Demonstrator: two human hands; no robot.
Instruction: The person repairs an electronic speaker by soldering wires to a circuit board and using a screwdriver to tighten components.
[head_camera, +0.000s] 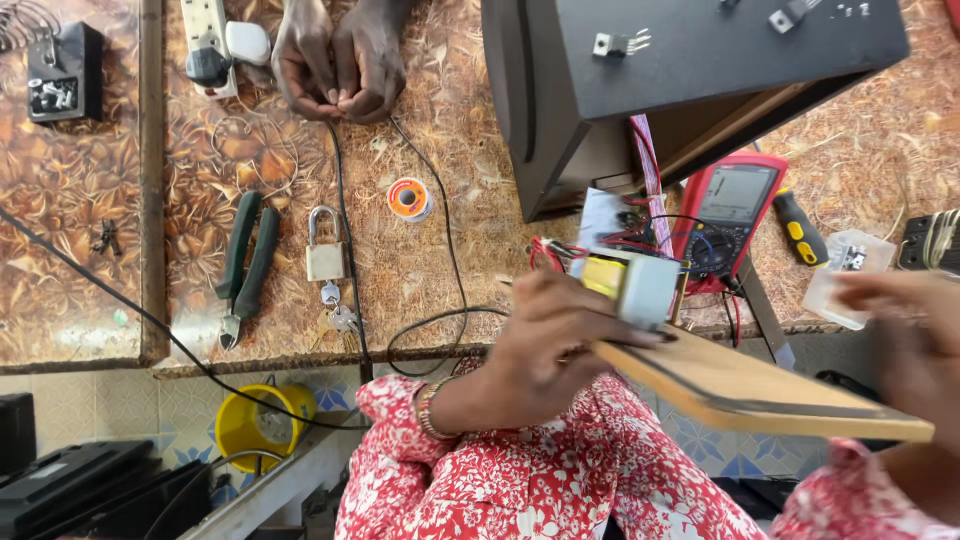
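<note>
Board, a thin tan wooden panel with a dark edge, is what both of the person's hands carry, held tilted over the lap just in front of the patterned workbench. The left hand has its fingers curled over the board's near end, thumb side pressed against a small transformer with a yellow-taped core and pale casing that sits on that end; red and black wires trail from it toward the bench. The right hand is blurred at the board's far end, so I cannot tell whether its fingers are spread or closed, nor whether it grips the board or only nears it.

Beyond the board, on the bench, a red multimeter lies just behind the transformer, under the edge of a dark speaker cabinet. A clear plastic box sits to the board's far right. Well to the left of the board lie a padlock with keys, green-handled cutters and a spool of solder. Across the bench, another person's two hands pinch a black wire.

The step looks like positioning the mounted part on the board; any further handling calls for keeping the board level so the transformer and its leads are not strained.
</note>
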